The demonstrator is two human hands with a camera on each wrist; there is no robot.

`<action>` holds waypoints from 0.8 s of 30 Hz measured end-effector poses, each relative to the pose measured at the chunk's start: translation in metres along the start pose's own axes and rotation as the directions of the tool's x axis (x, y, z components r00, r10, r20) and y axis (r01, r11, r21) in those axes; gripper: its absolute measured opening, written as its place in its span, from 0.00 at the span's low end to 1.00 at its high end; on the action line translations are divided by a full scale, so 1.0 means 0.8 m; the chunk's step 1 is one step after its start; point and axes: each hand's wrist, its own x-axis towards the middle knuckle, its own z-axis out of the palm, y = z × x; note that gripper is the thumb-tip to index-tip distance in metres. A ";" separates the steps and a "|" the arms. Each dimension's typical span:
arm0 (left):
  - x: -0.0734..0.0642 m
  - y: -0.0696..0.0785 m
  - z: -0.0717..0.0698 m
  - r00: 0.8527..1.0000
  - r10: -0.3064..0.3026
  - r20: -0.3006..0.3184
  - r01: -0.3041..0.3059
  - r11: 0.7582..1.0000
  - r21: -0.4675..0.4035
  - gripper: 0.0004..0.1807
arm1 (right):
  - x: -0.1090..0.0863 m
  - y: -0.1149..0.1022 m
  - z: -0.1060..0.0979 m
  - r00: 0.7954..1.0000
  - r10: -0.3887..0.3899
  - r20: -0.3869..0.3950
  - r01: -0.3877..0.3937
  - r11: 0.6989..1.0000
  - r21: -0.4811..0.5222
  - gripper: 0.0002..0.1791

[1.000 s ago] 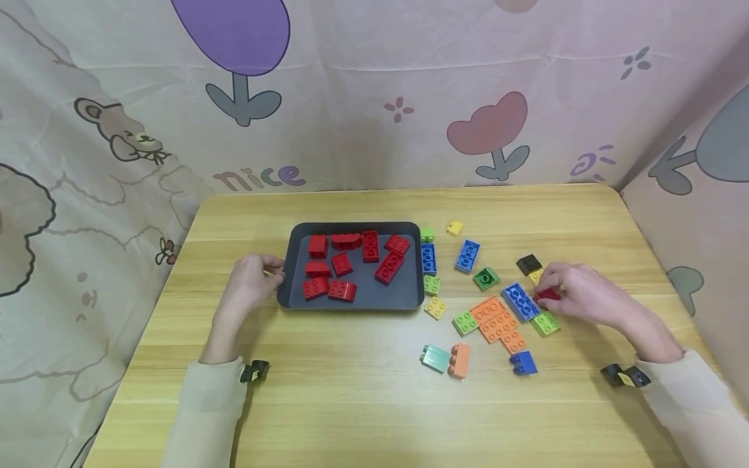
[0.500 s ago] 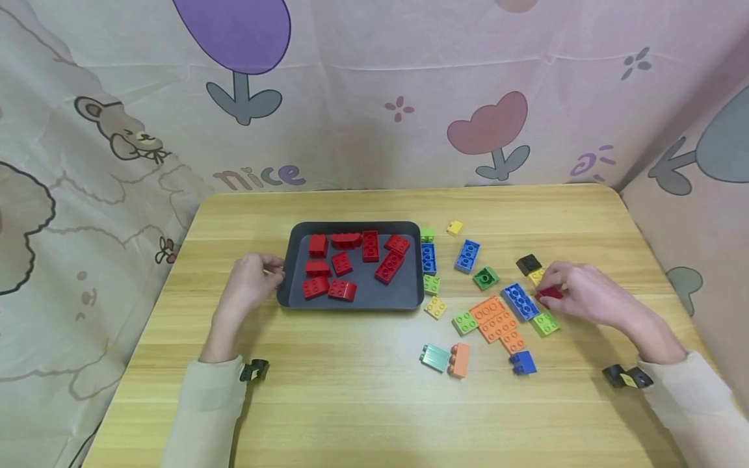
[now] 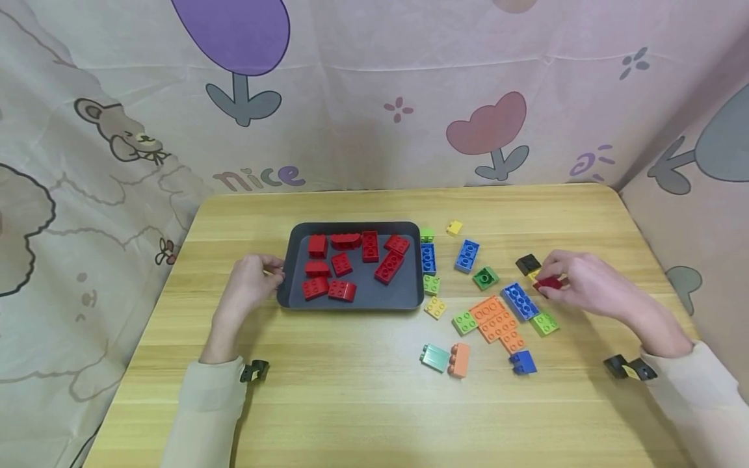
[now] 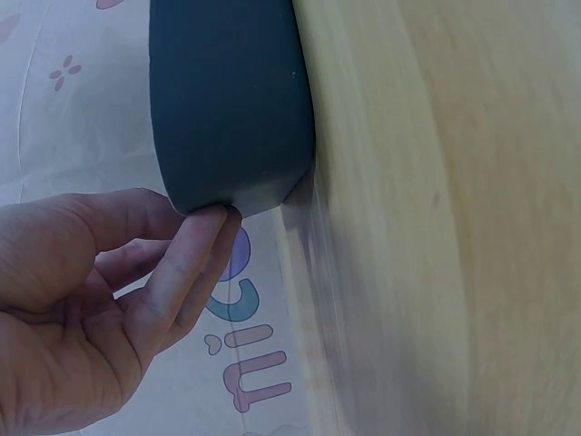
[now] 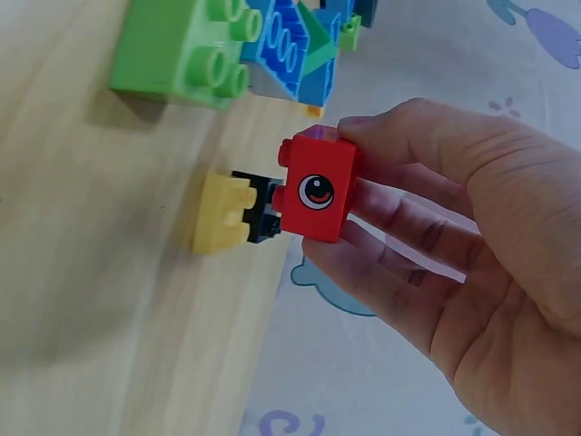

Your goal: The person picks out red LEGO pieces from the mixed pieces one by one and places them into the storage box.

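My right hand (image 3: pixel 582 279) pinches a red toy brick (image 5: pixel 320 182) printed with an eye, thumb on one end and fingertips on the other. In the right wrist view the brick is raised off the table, its studs turned toward the tabletop. Near it lie a yellow brick (image 5: pixel 221 211) and a black brick (image 5: pixel 259 205). My left hand (image 3: pixel 253 279) holds the left rim of the dark grey tray (image 4: pixel 231 100) between thumb and fingertips. Several red bricks (image 3: pixel 342 263) lie spread inside the tray, some studs up, some on their sides.
Right of the tray are scattered loose bricks: blue ones (image 3: pixel 520 301), an orange group (image 3: pixel 494 320), light green ones (image 3: pixel 545 324) and a dark green one (image 3: pixel 486 278). A teal brick (image 3: pixel 435 358) and a peach brick (image 3: pixel 459 361) lie nearer the front. A printed cloth (image 3: pixel 363 97) hangs behind the table.
My right hand has risen slightly with the red brick, away from the blue and light green bricks. The left hand and tray stay where they were.
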 end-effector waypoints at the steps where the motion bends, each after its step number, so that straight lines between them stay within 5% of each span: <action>1: 0.000 0.000 0.000 1.000 0.002 -0.001 -0.002 1.000 0.001 0.15 | 0.001 -0.001 -0.001 1.000 -0.003 -0.002 0.003 1.000 -0.006 0.12; 24: 0.000 -0.001 0.000 1.000 0.013 -0.008 -0.013 1.000 0.005 0.15 | 0.048 -0.060 -0.024 0.978 -0.209 -0.024 0.209 0.978 -0.022 0.12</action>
